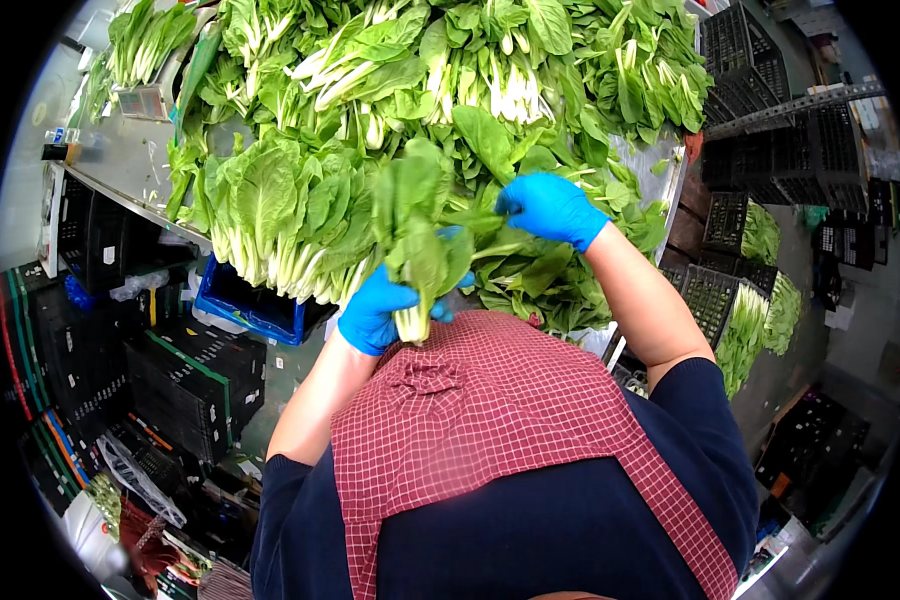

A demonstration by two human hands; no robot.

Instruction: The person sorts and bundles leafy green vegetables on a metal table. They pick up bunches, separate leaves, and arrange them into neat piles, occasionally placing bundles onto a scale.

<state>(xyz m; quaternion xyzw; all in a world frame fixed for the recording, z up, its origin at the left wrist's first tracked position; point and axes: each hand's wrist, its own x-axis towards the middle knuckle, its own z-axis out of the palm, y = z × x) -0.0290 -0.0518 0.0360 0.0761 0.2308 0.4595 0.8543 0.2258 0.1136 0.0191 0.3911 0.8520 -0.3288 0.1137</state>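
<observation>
My left hand, in a blue glove, is closed around the pale stem end of a leafy green head, whose leaves point away from me. To its right, my right hand, also gloved in blue, has its fingers bent at the tip of a green leaf; some fingertips are hidden. A row of leafy greens with white stems towards me lies left of my hands. Behind both hands, more greens are heaped on the metal table. Loose leaves lie below my right hand.
A blue crate stands below the table's near left edge. Black crates are stacked at the lower left, and others at the right. Crates of greens stand right of the table. A scale-like device holds greens at the upper left.
</observation>
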